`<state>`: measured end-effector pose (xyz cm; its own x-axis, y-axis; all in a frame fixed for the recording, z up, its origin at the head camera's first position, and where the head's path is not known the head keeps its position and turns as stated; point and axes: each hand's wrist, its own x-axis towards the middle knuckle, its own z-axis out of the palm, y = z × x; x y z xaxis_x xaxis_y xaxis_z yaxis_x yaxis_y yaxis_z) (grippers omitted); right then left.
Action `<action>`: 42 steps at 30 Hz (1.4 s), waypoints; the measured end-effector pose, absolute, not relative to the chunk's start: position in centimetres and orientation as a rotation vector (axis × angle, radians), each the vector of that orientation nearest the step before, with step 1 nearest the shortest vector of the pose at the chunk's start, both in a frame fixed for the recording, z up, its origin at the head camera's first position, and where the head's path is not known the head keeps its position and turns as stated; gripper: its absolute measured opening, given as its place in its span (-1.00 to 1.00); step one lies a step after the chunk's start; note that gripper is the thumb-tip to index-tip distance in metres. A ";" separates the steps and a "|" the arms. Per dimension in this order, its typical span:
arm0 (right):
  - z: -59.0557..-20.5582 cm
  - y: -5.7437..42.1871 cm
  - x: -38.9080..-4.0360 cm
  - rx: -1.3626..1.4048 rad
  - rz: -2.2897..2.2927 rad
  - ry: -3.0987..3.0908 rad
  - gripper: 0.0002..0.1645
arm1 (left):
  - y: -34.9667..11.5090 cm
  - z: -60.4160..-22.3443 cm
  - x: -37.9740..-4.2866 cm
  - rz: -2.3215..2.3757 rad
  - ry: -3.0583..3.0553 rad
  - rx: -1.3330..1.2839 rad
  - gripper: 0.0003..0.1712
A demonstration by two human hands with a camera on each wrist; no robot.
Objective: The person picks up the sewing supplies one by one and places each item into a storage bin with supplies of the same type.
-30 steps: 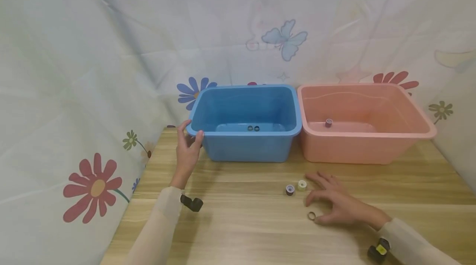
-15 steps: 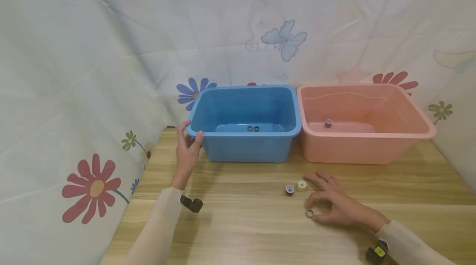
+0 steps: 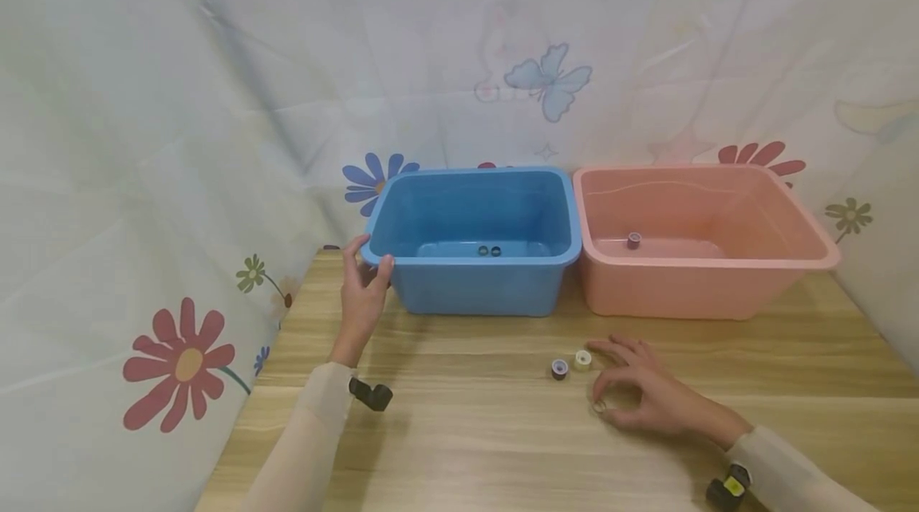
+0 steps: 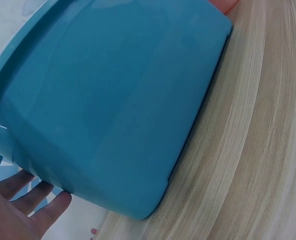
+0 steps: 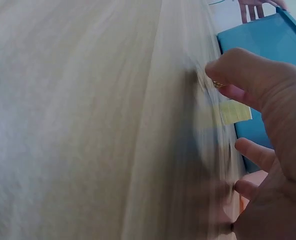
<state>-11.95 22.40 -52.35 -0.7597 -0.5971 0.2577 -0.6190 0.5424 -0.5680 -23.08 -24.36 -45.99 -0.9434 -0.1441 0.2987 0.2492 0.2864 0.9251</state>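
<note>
My left hand [image 3: 362,301] holds the front left corner of a blue plastic bin [image 3: 474,289], thumb at the front rim. In the left wrist view, fingers [image 4: 50,212] reach along the bin's side. On the wooden table, my right hand [image 3: 646,392] pinches a small thin ring [image 3: 599,407] between thumb and index finger, its other fingers spread. The right wrist view shows a gold-toned bit of the ring [image 5: 218,84] at the thumb tip. Just beyond these fingers stand a pale yellow, spool-like cylinder [image 3: 583,360] and a dark one with a light top [image 3: 559,370].
A pink bin [image 3: 668,293] stands right beside the blue one, with a small dark cylinder [image 3: 634,241] inside. Two small dark rings [image 3: 490,251] lie on the blue bin's floor. A patterned curtain [image 3: 459,57] hangs behind the table [image 3: 474,432].
The right thumb and index finger have come together on the ring, which has slid slightly away from me. The left hand and both bins stay put.
</note>
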 end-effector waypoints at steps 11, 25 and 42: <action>-51.2 22.7 -12.6 1.038 1.070 -2.656 -0.49 | -24.5 -46.1 -23.1 -1.669 -2.238 -0.088 -0.32; -50.0 22.5 -13.2 1.017 1.020 -2.542 -0.54 | -24.5 -45.7 -23.0 -1.689 -2.257 -0.078 -0.29; -47.4 21.1 -14.2 1.095 0.986 -2.445 -0.55 | -24.4 -45.8 -22.9 -1.682 -2.250 -0.065 -0.29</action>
<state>-14.20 21.10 -47.37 -0.6708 -0.5463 0.5016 -0.7414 0.4781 -0.4709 -22.91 -24.40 -45.78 -0.9447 -0.1586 0.2870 0.2304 0.3017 0.9251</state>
